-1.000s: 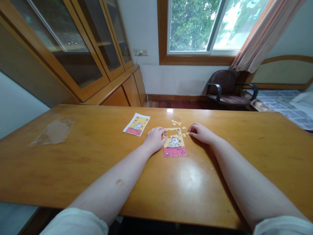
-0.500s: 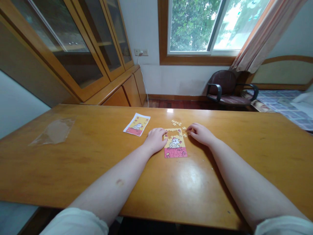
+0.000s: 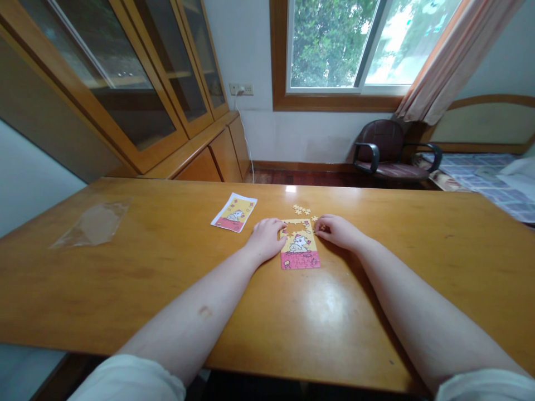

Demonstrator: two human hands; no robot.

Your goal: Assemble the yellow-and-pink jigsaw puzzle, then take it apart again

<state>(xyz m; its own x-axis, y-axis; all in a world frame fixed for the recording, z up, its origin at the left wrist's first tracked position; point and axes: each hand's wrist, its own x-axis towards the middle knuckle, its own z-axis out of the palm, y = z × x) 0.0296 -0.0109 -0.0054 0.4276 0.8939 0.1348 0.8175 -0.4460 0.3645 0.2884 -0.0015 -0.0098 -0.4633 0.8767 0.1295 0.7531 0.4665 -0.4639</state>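
At the upper left of the frame, glass-fronted cabinets [image 3: 137,83] lean in; below them, a clear plastic bag [image 3: 98,224] lies flat on the wooden table [image 3: 137,284]. Across to left of centre, and here's the printed picture card [image 3: 234,214], tilted, well apart from the bag. Next, the left hand [image 3: 264,239]: thumb and fingers a little apart, tips right at the puzzle's left edge! The jigsaw puzzle [image 3: 300,259] sits flat just right of centre, a ragged gap in its upper part, loose pieces [image 3: 301,210] clustered just above it. And the right hand [image 3: 335,231], fingers curled narrow, down beside the puzzle's upper right edge; whether it pinches a piece, I cannot tell. Far right, an armchair [image 3: 382,145] and a bed [image 3: 480,172].
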